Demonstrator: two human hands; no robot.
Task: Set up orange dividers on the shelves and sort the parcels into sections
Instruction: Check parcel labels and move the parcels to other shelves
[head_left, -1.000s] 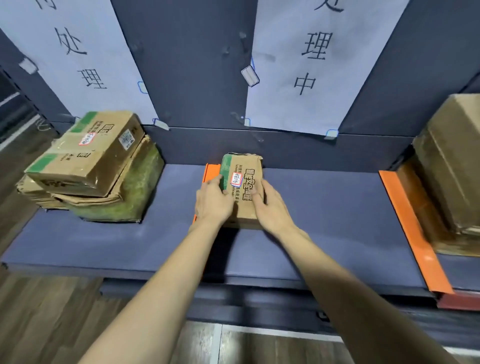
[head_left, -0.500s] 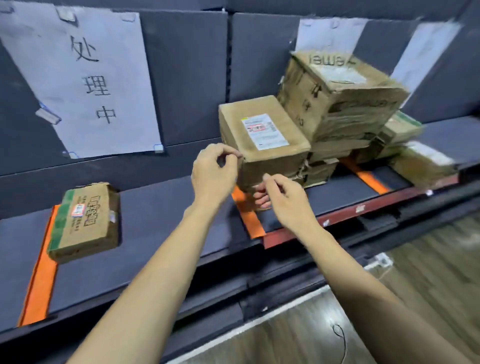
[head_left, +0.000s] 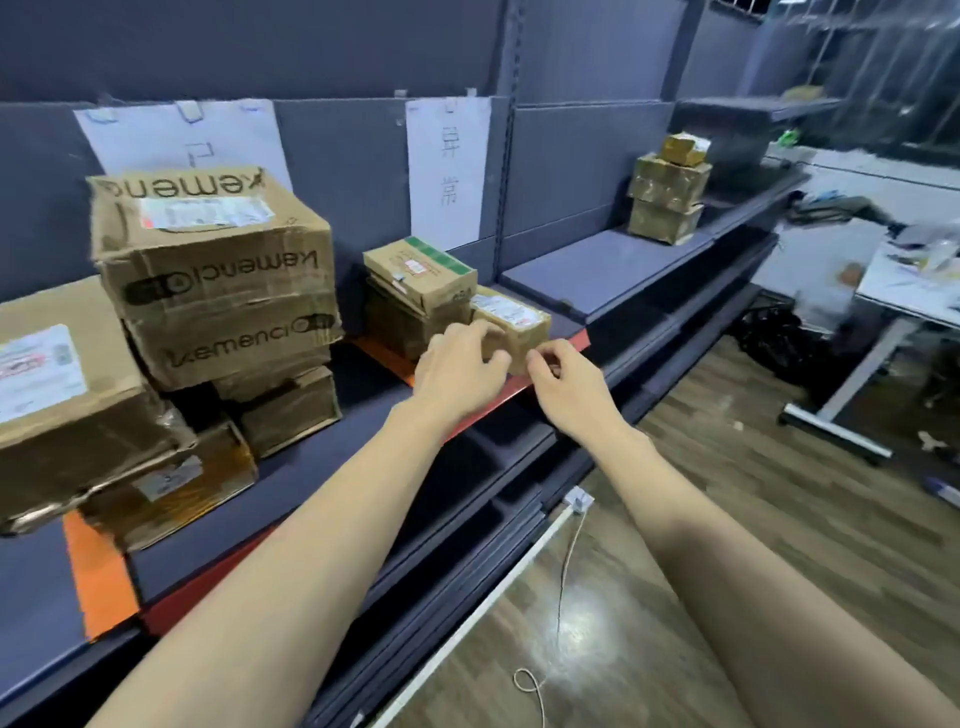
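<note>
Two bare hands reach over the front edge of the dark grey metal shelf (head_left: 332, 421) toward a small brown cardboard parcel with a white label (head_left: 514, 322). The left hand (head_left: 460, 364) has its fingers curled against the parcel's near left face; the frame is blurred there, so whether that grip is really clamped on the box cannot be told. The right hand (head_left: 558, 376) is just beside the parcel's near right corner with fingers curled in, and its grip cannot be told either.

The small parcel sits at the right end of this shelf section, on or just beside a flat orange divider strip (head_left: 387, 358) that runs from back to front. Touching it on the left is a short stack topped by a brown box with a green printed band (head_left: 421, 270). Further left stands a taller stack of large brown "Kemenci" cartons (head_left: 218, 280), and at the far left a big brown carton with a white shipping label (head_left: 57, 374) lies partly over a second orange divider strip (head_left: 101, 577). Well apart to the right, three taped brown boxes (head_left: 667, 197) are stacked on the next shelf section. White paper signs (head_left: 449, 161) hang on the back panel.
</note>
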